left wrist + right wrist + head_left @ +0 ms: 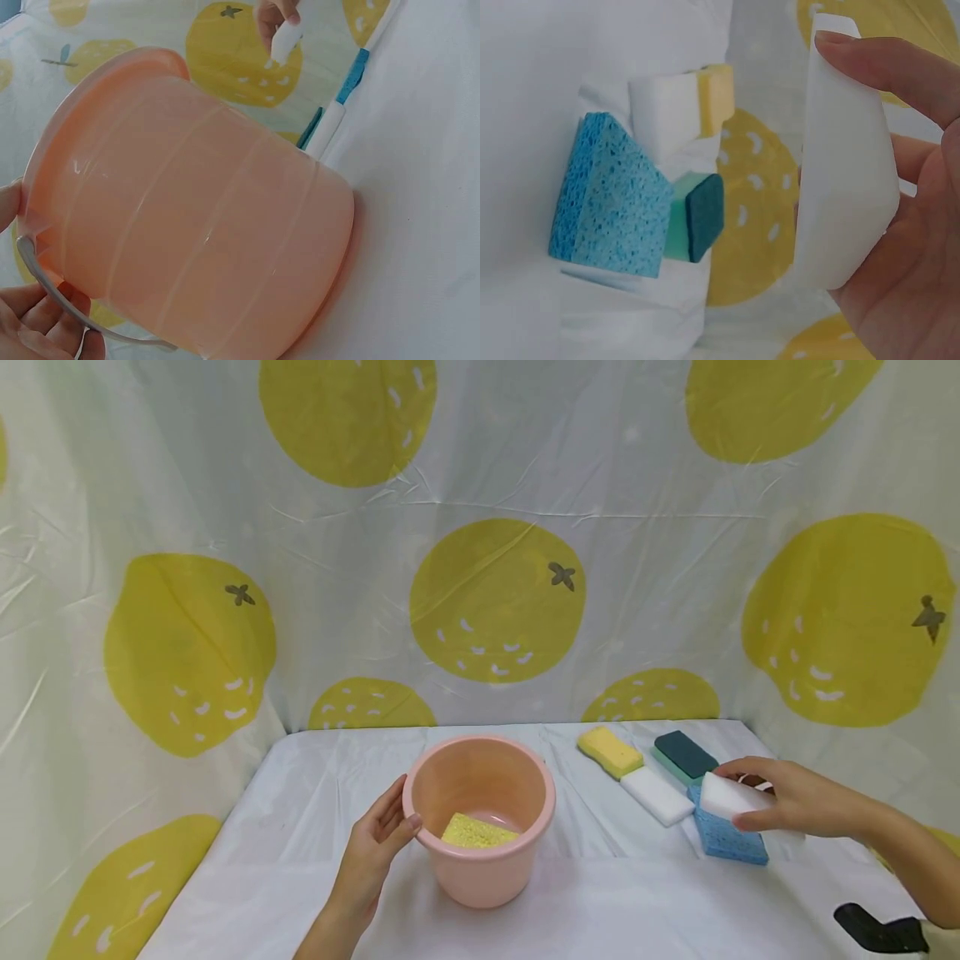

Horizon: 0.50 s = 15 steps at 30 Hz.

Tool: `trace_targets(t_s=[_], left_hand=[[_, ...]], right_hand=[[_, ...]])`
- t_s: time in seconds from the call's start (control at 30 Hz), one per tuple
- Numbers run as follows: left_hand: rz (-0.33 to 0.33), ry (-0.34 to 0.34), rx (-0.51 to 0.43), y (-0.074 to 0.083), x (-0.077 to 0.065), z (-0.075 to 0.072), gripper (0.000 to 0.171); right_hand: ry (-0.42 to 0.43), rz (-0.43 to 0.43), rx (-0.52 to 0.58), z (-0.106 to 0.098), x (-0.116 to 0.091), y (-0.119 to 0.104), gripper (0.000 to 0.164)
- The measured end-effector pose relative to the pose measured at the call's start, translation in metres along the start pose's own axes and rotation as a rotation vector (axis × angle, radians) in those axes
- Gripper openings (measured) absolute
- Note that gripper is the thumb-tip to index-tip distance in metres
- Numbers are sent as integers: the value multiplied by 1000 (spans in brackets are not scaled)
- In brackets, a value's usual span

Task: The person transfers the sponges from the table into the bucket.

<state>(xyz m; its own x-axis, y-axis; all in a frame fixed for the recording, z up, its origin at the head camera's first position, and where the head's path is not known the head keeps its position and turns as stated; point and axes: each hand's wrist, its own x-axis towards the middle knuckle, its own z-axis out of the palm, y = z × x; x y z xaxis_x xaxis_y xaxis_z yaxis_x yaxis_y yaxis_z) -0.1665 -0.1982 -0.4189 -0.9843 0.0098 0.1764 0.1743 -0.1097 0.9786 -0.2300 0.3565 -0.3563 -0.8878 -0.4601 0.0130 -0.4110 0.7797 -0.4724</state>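
Note:
A pink bucket (pixel 483 875) stands on the white-covered table, with a yellow sponge (pixel 476 833) lying inside it. My left hand (pixel 366 856) grips its rim from the left, thumb at the rim and fingers against the outside. In the left wrist view the bucket's grey handle (pixel 56 294) hangs down across those fingers. Over on the right, my right hand (pixel 813 800) pinches a white sponge (pixel 844 172) between thumb and fingers. That sponge is above a blue sponge (pixel 729 843), which shows its porous surface in the right wrist view.
Behind the blue sponge lie a second white sponge (pixel 657 796), a yellow sponge (pixel 610 752) and a green sponge (pixel 678 764) with a dark scouring side. A curtain (pixel 495 485) printed with yellow fruit hangs around the back and sides of the table.

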Motion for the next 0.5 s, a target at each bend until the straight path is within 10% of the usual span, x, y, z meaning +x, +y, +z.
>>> trace_targets(t_s=[0.5], left_hand=[[13,-3,5,-1,1,-1,65]], right_hand=[[12,-139,-44,-6,28,-31,60]])
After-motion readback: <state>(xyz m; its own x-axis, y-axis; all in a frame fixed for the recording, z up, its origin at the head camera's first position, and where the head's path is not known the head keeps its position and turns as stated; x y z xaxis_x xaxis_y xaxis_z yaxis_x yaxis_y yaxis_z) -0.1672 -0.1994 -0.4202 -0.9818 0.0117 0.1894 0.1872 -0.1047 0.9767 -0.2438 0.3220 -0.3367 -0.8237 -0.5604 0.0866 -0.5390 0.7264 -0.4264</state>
